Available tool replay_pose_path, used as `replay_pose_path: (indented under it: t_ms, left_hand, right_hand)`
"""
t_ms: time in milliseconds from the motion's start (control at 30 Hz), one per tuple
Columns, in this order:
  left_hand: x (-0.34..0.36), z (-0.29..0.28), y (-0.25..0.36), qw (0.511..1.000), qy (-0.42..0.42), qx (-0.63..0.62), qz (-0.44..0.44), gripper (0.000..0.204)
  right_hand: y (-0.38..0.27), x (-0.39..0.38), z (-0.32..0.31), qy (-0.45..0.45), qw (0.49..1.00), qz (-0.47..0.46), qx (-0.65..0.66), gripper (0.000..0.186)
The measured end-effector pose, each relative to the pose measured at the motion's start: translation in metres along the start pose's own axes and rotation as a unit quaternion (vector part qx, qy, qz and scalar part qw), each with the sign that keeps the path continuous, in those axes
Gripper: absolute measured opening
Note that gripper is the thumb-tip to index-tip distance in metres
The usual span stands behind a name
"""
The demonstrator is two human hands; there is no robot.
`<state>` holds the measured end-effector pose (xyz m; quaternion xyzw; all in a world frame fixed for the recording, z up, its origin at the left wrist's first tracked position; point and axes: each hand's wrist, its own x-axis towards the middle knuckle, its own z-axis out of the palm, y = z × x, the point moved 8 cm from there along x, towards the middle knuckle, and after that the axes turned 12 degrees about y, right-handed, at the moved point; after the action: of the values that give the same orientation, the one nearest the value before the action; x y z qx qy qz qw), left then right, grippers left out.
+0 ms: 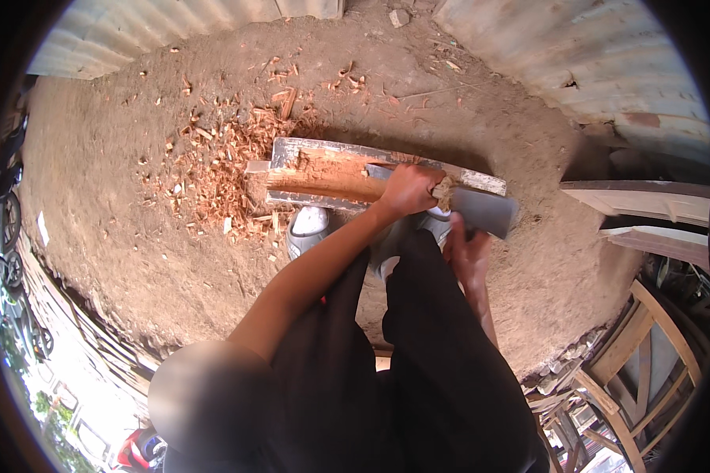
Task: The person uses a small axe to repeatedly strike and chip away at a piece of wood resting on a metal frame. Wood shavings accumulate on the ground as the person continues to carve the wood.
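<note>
Head view: left hand [409, 189] fingers clamp plank [331, 175]; right hand [467, 251] grips cleaver [481, 209] (keep blade clear of knuckles).

Under the left hand's [409, 189] fingers, a rough wooden plank [331, 175], grey weathered edges, raw reddish core; beside the right hand's [467, 251] fingers, a dull matt metal blade [485, 209]; splintery wood chips [213, 177] beyond.

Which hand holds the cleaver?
The right hand grips the cleaver by its handle; the left hand rests on the plank instead.
</note>
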<state>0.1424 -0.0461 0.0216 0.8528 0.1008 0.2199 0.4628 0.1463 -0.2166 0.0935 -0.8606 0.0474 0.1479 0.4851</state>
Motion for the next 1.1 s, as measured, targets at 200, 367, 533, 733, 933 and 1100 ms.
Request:
replay_pose_path:
  t_ms: [200, 367, 533, 733, 933, 1100]
  left_hand:
    - [-0.004, -0.002, -0.002, 1.0, 0.009, 0.007, 0.005, 0.021]
    - [-0.007, 0.0, 0.0, 1.0, -0.008, 0.016, 0.022, 0.024]
    - [-0.002, 0.001, 0.002, 1.0, 0.0, 0.024, 0.02, 0.021]
    - [-0.004, -0.016, -0.002, 0.999, 0.025, 0.027, 0.019, 0.021]
    - [-0.003, -0.024, 0.0, 0.998, 0.059, -0.026, 0.029, 0.022]
    - [0.001, -0.026, 0.018, 0.98, 0.084, -0.177, 0.024, 0.021]
  right_hand:
    - [-0.006, -0.002, -0.016, 0.013, 0.999, 0.043, 0.018, 0.035]
    - [0.002, 0.001, -0.011, -0.024, 0.997, 0.056, -0.037, 0.04]
    - [0.029, 0.001, -0.008, 0.003, 0.999, 0.034, 0.011, 0.038]
    - [0.005, 0.011, -0.02, -0.026, 0.999, 0.007, -0.023, 0.035]
    - [-0.007, -0.008, -0.014, -0.02, 0.997, 0.055, 0.049, 0.043]
    - [-0.011, -0.016, -0.013, -0.077, 0.997, 0.019, 0.012, 0.04]
